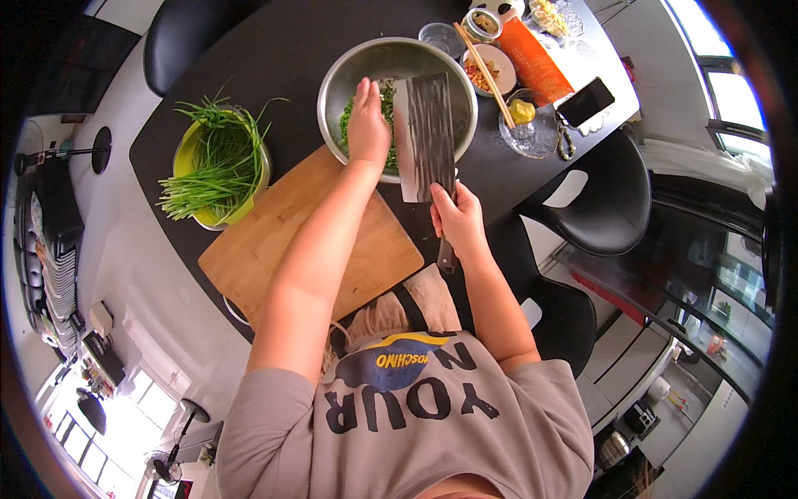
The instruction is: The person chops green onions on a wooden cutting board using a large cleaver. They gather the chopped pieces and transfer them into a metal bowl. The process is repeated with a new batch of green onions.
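My right hand (460, 215) grips the handle of a broad Chinese cleaver (427, 131), its blade pointing away from me across the rim of a large stainless steel bowl (330, 93). Chopped green leaves (391, 146) lie in the bowl, partly hidden by the blade and my hand. Held flat with its fingers stretched out, my left hand (369, 128) is over the bowl, left of the blade, and has nothing in its grasp. Whether it touches the greens is unclear. Below the bowl lies a wooden cutting board (361, 268), crossed by my left forearm.
Left of the board, long green chives (221, 168) fill a yellow colander (187, 150). At the right are a bowl of chopped food (502, 65) with chopsticks (477, 62), a glass dish (539, 140), an orange packet (533, 59) and a phone (586, 103). Black chairs (598, 206) flank the table.
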Tool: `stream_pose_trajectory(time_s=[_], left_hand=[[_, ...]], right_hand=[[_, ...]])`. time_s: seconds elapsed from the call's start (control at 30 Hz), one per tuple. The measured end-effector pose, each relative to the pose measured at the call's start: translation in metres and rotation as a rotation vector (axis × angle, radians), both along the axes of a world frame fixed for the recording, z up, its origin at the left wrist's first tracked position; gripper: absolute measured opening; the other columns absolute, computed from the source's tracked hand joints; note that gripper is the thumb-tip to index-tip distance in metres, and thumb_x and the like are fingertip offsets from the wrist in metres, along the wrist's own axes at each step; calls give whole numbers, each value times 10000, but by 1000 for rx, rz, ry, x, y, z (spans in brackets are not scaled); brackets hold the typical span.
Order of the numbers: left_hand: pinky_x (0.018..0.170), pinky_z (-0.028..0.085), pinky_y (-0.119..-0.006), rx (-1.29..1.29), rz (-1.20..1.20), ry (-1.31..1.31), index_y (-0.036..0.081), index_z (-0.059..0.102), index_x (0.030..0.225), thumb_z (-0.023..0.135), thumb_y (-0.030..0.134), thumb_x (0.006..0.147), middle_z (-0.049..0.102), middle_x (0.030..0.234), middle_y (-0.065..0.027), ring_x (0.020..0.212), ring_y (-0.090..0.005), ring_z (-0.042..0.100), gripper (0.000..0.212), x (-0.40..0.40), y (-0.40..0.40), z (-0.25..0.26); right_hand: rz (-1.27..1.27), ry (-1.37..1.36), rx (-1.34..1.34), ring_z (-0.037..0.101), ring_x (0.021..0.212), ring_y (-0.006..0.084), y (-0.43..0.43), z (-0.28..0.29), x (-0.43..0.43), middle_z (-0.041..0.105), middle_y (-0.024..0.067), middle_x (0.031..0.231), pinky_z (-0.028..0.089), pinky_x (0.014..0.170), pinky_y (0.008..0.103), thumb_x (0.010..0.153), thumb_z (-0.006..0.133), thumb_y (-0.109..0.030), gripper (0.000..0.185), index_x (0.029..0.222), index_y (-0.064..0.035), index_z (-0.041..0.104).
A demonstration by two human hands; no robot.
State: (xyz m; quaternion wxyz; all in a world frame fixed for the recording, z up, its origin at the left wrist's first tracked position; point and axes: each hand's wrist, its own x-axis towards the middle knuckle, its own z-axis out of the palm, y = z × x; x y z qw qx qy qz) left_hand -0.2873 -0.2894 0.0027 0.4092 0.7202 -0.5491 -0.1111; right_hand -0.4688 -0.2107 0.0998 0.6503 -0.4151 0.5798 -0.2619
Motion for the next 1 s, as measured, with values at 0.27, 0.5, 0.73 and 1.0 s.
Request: stream_pose_trajectory(time_s=[0.27,0.5,0.73,1.0], left_hand=[[1144,95,-579,153,-15,-74,-85,292,1428,393,574,952,301,1473,-316,1418,-424,218,818,-21,-9,2],[1160,108,-537,234,90,13,-79,300,1425,440,417,963,252,1494,-321,1428,-433,177,692,-10,-15,-17],[1157,137,-538,449,73,-45,-32,386,1380,457,391,954,368,1457,-258,1405,-408,256,605,9,-34,-24],[1133,-16,-603,461,-354,56,46,105,1521,447,838,749,122,1563,-251,1467,-382,40,1158,-4,0,12]], right_hand=[[-50,41,25,429,417,70,-7,-15,-8,499,-5,583,331,383,235,972,555,-185,175,893,-29,564],[-59,-6,45,435,430,67,-3,-13,-6,502,-7,595,345,394,228,975,553,-191,173,903,-33,561],[-37,10,23,444,434,70,5,-8,-13,507,-2,602,349,394,229,972,557,-197,179,880,-43,551],[-162,-75,14,444,431,85,-3,-8,-21,499,2,588,355,397,241,970,545,-184,181,850,-52,516]])
